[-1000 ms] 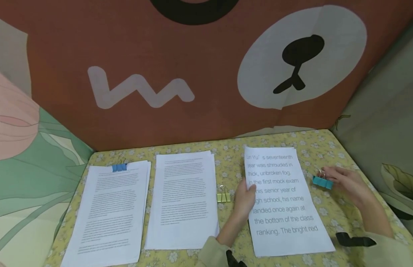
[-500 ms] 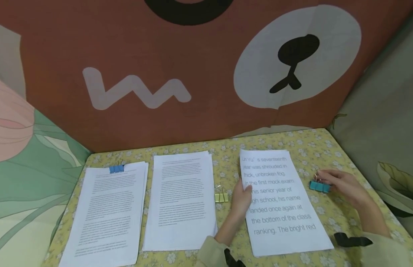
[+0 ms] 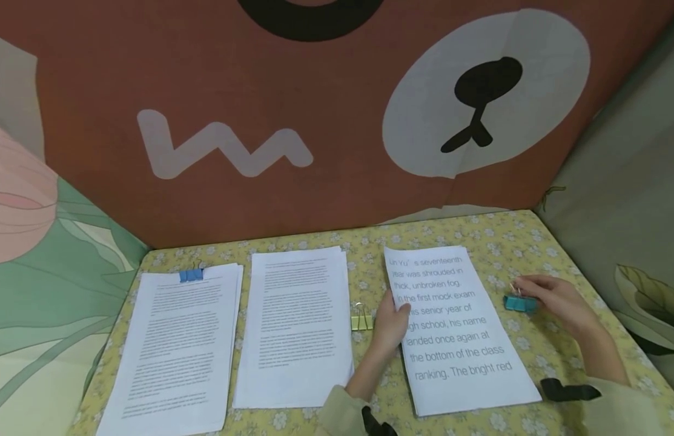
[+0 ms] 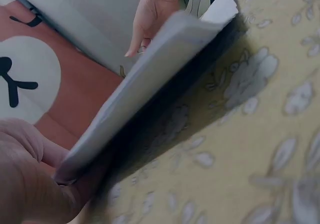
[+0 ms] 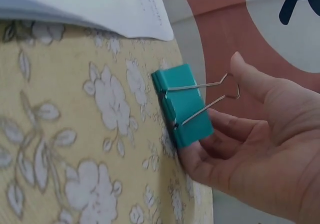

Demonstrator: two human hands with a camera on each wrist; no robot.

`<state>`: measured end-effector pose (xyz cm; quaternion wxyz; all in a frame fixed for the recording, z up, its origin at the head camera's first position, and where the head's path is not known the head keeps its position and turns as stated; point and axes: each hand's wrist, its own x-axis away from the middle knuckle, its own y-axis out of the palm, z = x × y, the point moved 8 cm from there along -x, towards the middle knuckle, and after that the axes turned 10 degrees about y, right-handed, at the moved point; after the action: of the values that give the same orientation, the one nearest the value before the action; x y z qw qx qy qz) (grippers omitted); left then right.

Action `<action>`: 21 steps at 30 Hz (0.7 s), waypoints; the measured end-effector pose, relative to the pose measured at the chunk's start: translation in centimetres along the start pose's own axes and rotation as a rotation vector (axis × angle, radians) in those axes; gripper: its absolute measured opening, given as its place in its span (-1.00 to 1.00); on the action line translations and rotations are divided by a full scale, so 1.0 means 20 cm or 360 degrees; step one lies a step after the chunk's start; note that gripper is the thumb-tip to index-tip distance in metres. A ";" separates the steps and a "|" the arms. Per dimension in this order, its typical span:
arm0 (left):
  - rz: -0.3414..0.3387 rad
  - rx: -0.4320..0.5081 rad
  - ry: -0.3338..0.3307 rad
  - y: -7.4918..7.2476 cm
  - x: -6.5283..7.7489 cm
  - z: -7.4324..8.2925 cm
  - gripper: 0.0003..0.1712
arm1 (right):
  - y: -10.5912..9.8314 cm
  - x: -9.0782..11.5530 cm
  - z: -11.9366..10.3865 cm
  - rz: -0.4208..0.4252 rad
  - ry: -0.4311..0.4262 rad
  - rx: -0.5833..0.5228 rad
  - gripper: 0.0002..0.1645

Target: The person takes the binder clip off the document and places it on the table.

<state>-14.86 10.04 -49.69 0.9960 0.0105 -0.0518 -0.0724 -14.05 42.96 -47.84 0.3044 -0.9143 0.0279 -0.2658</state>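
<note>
My left hand (image 3: 390, 324) grips the left edge of a stack of large-print paper (image 3: 451, 339), thumb on top and fingers underneath. In the left wrist view the stack's edge (image 4: 135, 91) is lifted off the cloth, with a dark shadow below. To the right of the stack, my right hand (image 3: 560, 303) holds a teal binder clip (image 3: 520, 303). The right wrist view shows the thumb against the wire handle of this clip (image 5: 185, 103) and the other fingers behind its body. Clip and paper are apart.
A yellow binder clip (image 3: 361, 322) lies left of my left hand. Beyond it is a loose stack of small-print paper (image 3: 295, 327). At far left, another stack (image 3: 173, 351) carries a blue binder clip (image 3: 192, 275) on its top edge. A flowered cloth (image 3: 369, 236) covers the table.
The large-print stack has shifted slightly left in my left hand. My right hand has moved a little to the left with the teal binder clip. The view has swung slightly.
</note>
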 end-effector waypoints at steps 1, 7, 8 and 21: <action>-0.0006 -0.0041 0.0020 -0.01 0.00 0.01 -0.40 | 0.00 0.00 -0.01 0.0012 0.0003 -0.0005 -0.01; -0.0062 -0.0263 0.0143 -0.07 0.03 0.10 -0.38 | -0.01 0.01 -0.03 0.0106 0.0028 -0.0011 0.00; -0.0074 -0.0273 0.0166 -0.08 0.03 0.12 -0.37 | -0.01 0.01 -0.04 0.0124 0.0030 0.0003 -0.01; -0.0051 -0.0519 0.0490 -0.40 0.12 0.42 -0.46 | 0.00 0.17 -0.48 0.0503 -0.0204 0.0137 -0.12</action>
<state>-14.59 1.76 -41.23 0.9793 -0.1390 0.1135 -0.0933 -15.89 36.92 -39.76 0.3824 -0.8997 0.1404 -0.1568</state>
